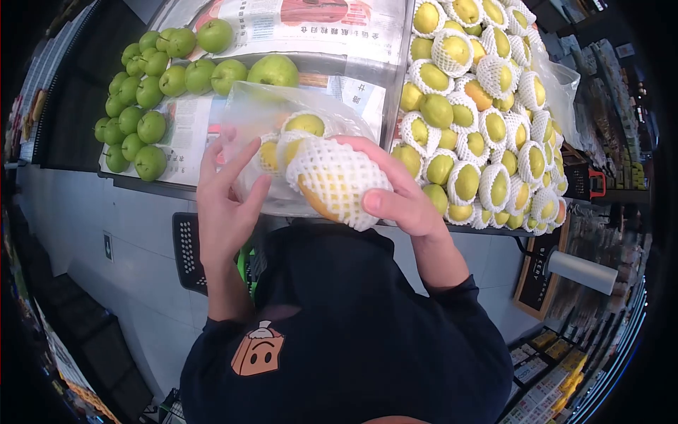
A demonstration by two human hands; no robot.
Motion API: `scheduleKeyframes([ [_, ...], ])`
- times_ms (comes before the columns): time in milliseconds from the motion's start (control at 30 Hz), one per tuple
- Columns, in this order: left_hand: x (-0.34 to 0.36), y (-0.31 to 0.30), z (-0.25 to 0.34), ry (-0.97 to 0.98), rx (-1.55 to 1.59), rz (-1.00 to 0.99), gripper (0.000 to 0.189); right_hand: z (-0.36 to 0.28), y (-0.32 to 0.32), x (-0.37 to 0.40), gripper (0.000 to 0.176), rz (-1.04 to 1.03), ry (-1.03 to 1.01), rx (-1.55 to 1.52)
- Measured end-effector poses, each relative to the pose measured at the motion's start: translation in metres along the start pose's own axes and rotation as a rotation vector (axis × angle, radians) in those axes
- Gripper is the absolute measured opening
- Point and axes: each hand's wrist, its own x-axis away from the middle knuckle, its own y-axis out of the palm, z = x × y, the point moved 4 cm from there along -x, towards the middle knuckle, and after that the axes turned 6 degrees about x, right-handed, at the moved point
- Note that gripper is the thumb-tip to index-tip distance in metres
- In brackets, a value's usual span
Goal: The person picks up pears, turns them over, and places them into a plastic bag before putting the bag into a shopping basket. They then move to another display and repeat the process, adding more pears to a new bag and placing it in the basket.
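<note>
My right hand [402, 187] grips a large yellow mango [332, 184] in a white foam net, thumb on the near side and fingers over the top. Beyond it, a clear plastic bag [247, 106] rests on the front of the stand with netted yellow fruits [305, 125] inside. My left hand [229, 198] is at the bag's left side, its fingers stretched and thumb apart. The held mango overlaps the bag and partly hides the fruits in it.
Many netted yellow fruits [494, 134] are piled on the right. Green stemmed fruits [150, 92] line newspaper [180, 134] on the left. The stand's front edge [145, 185] runs before me. A black basket [187, 251] is below my left arm, and a white roll [583, 272] sticks out lower right.
</note>
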Motion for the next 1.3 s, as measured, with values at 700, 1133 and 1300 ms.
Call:
scheduleKeyframes([
  [700,-0.018,0.013,0.007,0.197,0.367,-0.306,0.084,0.016,-0.033,-0.043,0.059,0.074,0.166,1.639],
  [1133,-0.017,0.017,0.008,0.185,0.455,-0.275,0.083,0.038,-0.025,-0.057,0.057,0.013,0.115,1.831],
  [1300,-0.015,0.018,0.0,0.105,0.492,-0.254,0.082,0.046,-0.033,-0.05,0.083,-0.006,0.206,1.627],
])
